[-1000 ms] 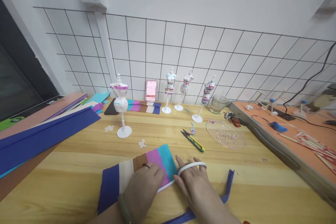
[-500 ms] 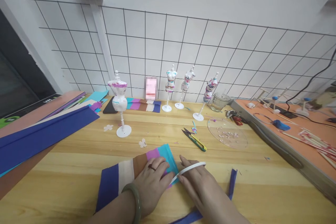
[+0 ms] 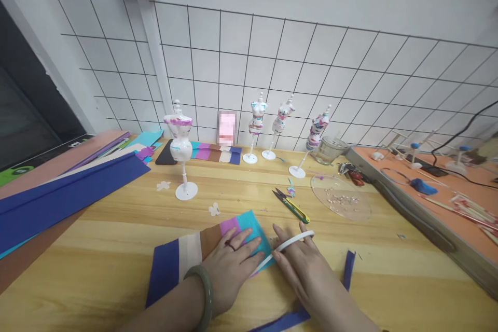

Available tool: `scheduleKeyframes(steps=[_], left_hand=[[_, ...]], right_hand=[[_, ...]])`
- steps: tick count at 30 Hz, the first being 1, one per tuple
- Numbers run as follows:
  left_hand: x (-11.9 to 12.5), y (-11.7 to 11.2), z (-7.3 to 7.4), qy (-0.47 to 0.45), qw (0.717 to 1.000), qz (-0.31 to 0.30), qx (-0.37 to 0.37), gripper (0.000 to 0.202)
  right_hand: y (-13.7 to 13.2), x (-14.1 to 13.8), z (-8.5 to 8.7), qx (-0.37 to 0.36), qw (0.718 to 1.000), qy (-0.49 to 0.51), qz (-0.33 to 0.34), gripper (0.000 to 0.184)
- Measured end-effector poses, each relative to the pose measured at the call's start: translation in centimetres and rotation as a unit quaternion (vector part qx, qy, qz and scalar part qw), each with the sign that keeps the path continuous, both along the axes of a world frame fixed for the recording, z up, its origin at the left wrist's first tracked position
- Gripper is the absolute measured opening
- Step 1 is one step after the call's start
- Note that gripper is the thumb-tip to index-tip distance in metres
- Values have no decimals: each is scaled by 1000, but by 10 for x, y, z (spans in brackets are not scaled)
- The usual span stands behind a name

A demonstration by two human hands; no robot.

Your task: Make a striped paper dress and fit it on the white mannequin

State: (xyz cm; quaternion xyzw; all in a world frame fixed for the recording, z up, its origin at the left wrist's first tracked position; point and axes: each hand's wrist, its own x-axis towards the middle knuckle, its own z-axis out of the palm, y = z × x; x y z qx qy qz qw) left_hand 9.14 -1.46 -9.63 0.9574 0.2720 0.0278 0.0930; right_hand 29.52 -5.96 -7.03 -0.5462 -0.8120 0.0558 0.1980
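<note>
Five bands of colour make up the striped piece (image 3: 189,257), which lies flat on the bench (image 3: 408,285), well apart from the back edge. A thin white strip (image 3: 292,240) crosses its near right corner, on the light blue end. The step in hand looks like laying this strip along the near edge of the striped piece. The next move seems to call for keeping the strip straight and the piece flat.

The left hand (image 3: 233,267) is wide open, palm down, with its fingers spread on the light blue and purple bands. The right hand (image 3: 305,267) is partly bent and has hold of the white strip, which arcs over its fingers; how tight, I cannot tell.

Near the right wrist lies a dark blue scrap (image 3: 286,319). Farther back are the small snips (image 3: 291,206), and four white dress forms (image 3: 181,148) stand toward the bench's back edge.
</note>
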Motion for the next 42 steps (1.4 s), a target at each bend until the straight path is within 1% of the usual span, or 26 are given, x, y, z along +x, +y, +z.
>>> scheduleKeyframes(steps=[3,6,10,15,18,21,24,28,30,33,34,37,40,42], left_hand=[[0,1,-2,-1,1000,-1,-16,64],[1,1,-2,3,1000,10,-28,72],[3,0,-1,16,999,33,-32,82],[3,1,-5,9,999,29,-23,82],[2,3,-11,-1,1000,26,-10,83],[1,3,-13,-2,1000,23,-5,85],[1,3,-13,4,1000,18,-5,85],[0,4,-17,-13,1000,14,23,73],[0,5,-20,-23,999,12,36,69],[0,5,-22,-19,999,9,35,68],[0,5,-22,-14,999,9,31,69],[1,5,-17,-2,1000,7,19,73],[2,3,-8,6,1000,6,3,76],[3,2,0,14,1000,7,-17,78]], right_hand=[[-1,-3,6,-48,998,32,-20,31],[0,-5,7,-71,994,73,-37,30],[3,-6,4,-39,995,85,-27,24],[4,-4,-2,3,998,57,-18,12],[4,-5,-5,23,998,55,-22,19],[3,-5,-7,35,998,51,-20,22],[3,-5,-7,36,998,47,-23,25],[1,-5,-6,24,998,49,-28,24],[1,-6,-5,17,997,57,-42,23],[1,-7,-3,2,995,72,-66,11],[2,-7,-2,-3,995,74,-72,7],[2,-7,-1,-14,994,80,-77,10],[3,-5,-7,-32,991,109,-71,8],[4,-3,-11,-46,985,148,-69,13]])
